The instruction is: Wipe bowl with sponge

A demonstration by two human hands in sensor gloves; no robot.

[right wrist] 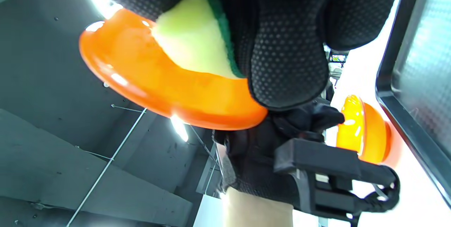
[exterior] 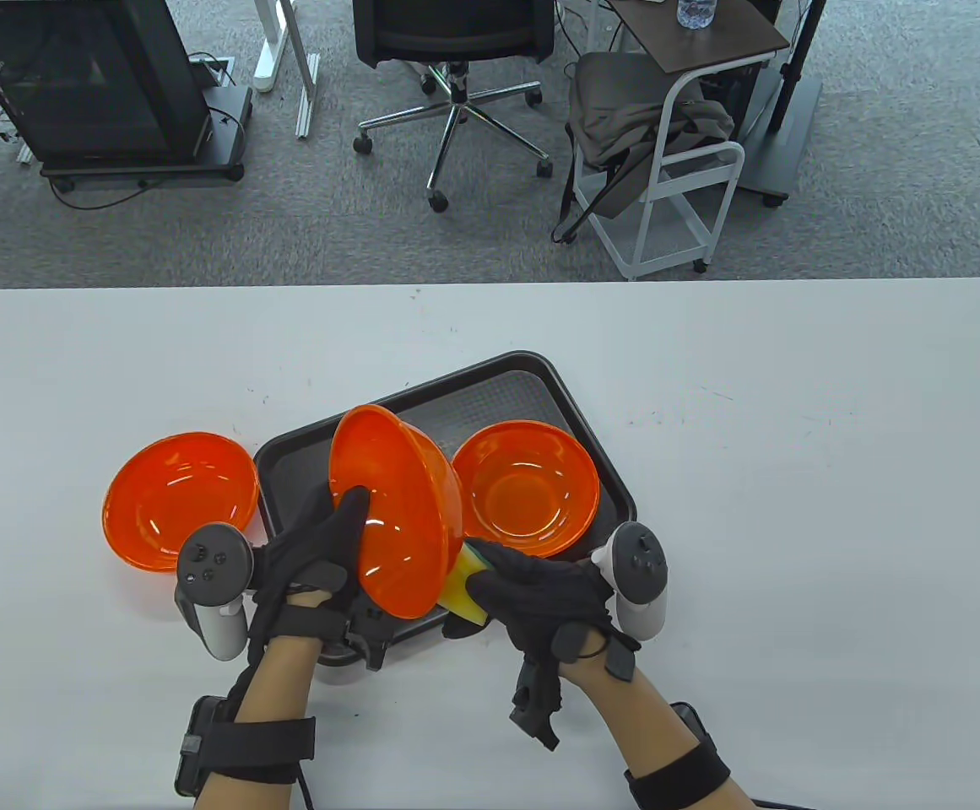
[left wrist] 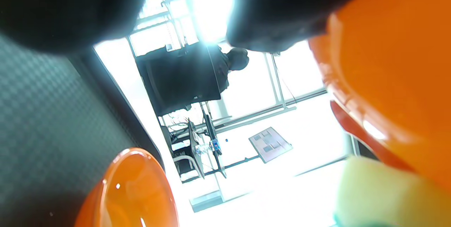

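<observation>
Right hand [exterior: 553, 595]: we see it gripping the yellow-green sponge [exterior: 464, 586], pressed to the outer wall of the tilted bowl.
Left hand [exterior: 321, 548]: we see it holding the tilted bowl [exterior: 392, 506] by its rim, raised above the tray.
Tray [exterior: 523, 380]: dark, it carries a second bowl [exterior: 527, 489].
Third bowl [exterior: 179, 498]: we find it on the table [exterior: 793, 405], left of the tray.

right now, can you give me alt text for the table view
The left hand holds an orange bowl tilted on edge over a black tray while the right hand presses a sponge to its outside.
</observation>
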